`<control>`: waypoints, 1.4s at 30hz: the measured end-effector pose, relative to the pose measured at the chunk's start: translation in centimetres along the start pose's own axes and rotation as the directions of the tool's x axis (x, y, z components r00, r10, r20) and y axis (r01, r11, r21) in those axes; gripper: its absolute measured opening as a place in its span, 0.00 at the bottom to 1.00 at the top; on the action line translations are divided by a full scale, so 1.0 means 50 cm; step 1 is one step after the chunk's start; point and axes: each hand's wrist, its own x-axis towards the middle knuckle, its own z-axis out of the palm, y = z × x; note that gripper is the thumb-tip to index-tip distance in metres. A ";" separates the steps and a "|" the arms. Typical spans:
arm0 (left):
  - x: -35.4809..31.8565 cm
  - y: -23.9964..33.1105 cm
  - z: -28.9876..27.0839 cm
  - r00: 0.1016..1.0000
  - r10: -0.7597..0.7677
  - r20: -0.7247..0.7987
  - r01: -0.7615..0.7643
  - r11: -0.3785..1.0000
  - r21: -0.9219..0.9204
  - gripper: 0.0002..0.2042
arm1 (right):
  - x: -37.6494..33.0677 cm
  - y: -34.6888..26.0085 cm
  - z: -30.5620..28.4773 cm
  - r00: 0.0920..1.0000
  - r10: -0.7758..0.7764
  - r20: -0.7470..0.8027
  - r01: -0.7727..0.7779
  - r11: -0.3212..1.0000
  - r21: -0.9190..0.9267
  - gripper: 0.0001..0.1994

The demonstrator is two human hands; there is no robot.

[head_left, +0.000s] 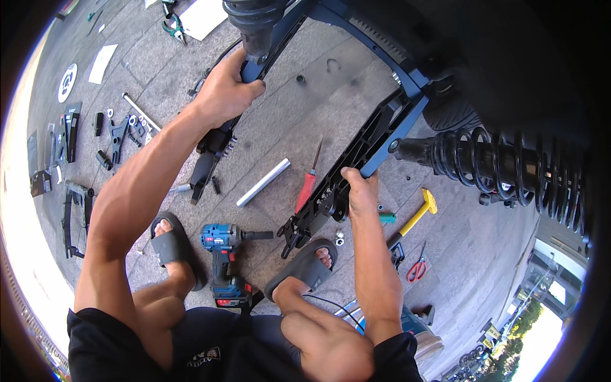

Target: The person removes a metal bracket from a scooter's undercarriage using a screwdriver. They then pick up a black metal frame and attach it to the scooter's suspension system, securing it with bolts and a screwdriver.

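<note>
A forked blue-grey and black swingarm (384, 155) slants down toward me. My left hand (228, 92) is closed round its left arm, just below the lower end of a dark shock absorber (254, 28). Lower down, my right hand (363, 193) grips the right arm, thumb on top and the other fingers partly hidden underneath. A second shock absorber (490, 162) with a black coil spring joins that right arm near its middle. Close to the right arm's black end lies a screwdriver (306, 192) with a red handle.
A blue cordless impact wrench (223, 245) stands between my sandaled feet, near a silver tube (263, 183). On the right lie a yellow hammer (415, 219) and red-handled scissors (417, 270). Loose black parts (118, 137) and a long bolt (141, 111) are scattered left; green-handled pliers (173, 28) lie farther off.
</note>
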 end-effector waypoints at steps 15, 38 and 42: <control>-0.103 -0.090 0.001 0.963 -0.237 0.132 0.267 0.910 -0.318 0.27 | 0.008 0.006 -0.120 0.981 -0.072 0.181 0.037 0.982 0.187 0.46; -0.140 -0.127 0.014 0.961 -0.220 0.169 0.263 0.916 -0.302 0.18 | 0.237 -0.177 -0.088 0.909 -0.136 0.395 0.242 0.942 -0.232 0.25; -0.139 -0.122 0.008 0.966 -0.204 0.158 0.245 0.917 -0.314 0.19 | 0.241 -0.168 -0.083 0.950 -0.050 0.309 0.095 0.986 -0.135 0.24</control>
